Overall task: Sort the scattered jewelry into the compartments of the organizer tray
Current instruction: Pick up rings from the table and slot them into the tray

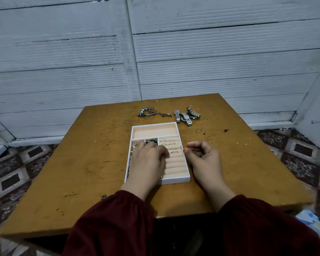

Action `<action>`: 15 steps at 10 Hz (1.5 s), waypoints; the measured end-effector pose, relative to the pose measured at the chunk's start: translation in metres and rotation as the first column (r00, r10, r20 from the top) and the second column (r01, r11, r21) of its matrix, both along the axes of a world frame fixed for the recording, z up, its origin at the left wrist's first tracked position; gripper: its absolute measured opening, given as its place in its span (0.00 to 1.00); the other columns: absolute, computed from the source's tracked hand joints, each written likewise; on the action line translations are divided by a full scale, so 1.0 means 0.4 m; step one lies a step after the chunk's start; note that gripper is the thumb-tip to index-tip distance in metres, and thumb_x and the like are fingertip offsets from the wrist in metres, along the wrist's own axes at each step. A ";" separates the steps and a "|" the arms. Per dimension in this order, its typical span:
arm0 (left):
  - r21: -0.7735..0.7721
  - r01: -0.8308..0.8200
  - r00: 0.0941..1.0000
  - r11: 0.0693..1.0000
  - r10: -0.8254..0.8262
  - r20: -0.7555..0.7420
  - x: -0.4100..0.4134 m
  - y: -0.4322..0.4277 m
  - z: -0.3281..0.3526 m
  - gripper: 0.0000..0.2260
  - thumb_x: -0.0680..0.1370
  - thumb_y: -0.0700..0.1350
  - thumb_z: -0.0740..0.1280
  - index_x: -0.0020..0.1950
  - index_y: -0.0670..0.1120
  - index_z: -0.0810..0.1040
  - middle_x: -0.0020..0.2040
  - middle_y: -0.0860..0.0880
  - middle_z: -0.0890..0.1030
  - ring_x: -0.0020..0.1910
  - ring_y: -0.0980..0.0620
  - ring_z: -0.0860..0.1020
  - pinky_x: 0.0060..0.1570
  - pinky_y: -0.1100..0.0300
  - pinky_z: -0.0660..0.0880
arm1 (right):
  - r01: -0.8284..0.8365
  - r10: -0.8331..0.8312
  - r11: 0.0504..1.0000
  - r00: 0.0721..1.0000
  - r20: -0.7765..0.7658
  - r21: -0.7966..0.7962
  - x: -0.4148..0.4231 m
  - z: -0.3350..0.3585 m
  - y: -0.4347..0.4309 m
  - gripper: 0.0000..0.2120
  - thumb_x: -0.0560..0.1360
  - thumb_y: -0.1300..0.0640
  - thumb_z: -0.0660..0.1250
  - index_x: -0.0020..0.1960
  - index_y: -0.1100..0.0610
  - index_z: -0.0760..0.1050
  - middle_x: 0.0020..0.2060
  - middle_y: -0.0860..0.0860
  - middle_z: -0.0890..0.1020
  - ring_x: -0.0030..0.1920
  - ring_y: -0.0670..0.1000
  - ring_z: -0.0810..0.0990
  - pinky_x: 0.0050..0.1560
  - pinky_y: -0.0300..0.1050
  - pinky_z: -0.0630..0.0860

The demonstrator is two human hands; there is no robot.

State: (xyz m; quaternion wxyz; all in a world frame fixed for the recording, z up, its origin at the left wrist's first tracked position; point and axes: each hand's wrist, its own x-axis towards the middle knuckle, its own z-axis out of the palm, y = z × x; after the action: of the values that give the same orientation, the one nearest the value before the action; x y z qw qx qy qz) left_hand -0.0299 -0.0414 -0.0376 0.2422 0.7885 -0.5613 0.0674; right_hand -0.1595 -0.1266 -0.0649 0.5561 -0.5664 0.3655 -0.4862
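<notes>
The left hand [148,157] is laid over the organizer tray's [175,180] left compartments; its grip cannot be told. The right hand [203,157] is curled just right of the tray, and whether it holds anything cannot be told. Watches [187,116] are seen beyond the tray on the bench [81,172].

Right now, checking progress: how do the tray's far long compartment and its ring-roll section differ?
The long compartment holds nothing; the ring-roll section holds several rings. The long compartment has a flat floor; the ring-roll section is ribbed. Both are peach-lined.
</notes>
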 end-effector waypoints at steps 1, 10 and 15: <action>-0.068 0.016 0.999 0.998 -0.019 -0.032 0.000 0.000 -0.001 0.07 0.76 0.44 0.65 0.49 0.52 0.82 0.47 0.53 0.80 0.53 0.49 0.71 0.53 0.55 0.69 | 0.001 -0.001 1.000 1.000 -0.006 0.001 -0.001 0.002 0.001 0.10 0.71 0.66 0.71 0.41 0.52 0.77 0.39 0.52 0.83 0.39 0.49 0.81 0.44 0.46 0.79; 0.309 -0.358 0.917 0.881 0.395 -0.063 0.202 0.116 -0.060 0.22 0.81 0.58 0.51 0.75 0.55 0.60 0.78 0.49 0.56 0.76 0.45 0.51 0.72 0.44 0.49 | -0.081 0.062 0.990 0.984 -0.165 -0.114 0.001 -0.004 0.003 0.11 0.70 0.65 0.71 0.39 0.48 0.80 0.33 0.50 0.81 0.35 0.50 0.77 0.39 0.49 0.77; 0.289 -0.370 0.917 0.883 0.397 -0.037 0.205 0.115 -0.071 0.22 0.81 0.59 0.51 0.75 0.55 0.61 0.77 0.48 0.58 0.76 0.45 0.53 0.72 0.44 0.49 | -0.215 -0.048 0.906 0.803 -0.594 -0.365 0.009 0.057 -0.003 0.14 0.71 0.60 0.71 0.35 0.42 0.75 0.37 0.45 0.80 0.35 0.49 0.78 0.40 0.49 0.78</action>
State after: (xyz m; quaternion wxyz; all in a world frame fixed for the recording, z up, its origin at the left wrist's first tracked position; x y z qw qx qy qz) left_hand 0.0521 0.0046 -0.0658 0.1379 0.9122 -0.3857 -0.0024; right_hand -0.1560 -0.1280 -0.0421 0.3028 -0.8097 0.3824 -0.3263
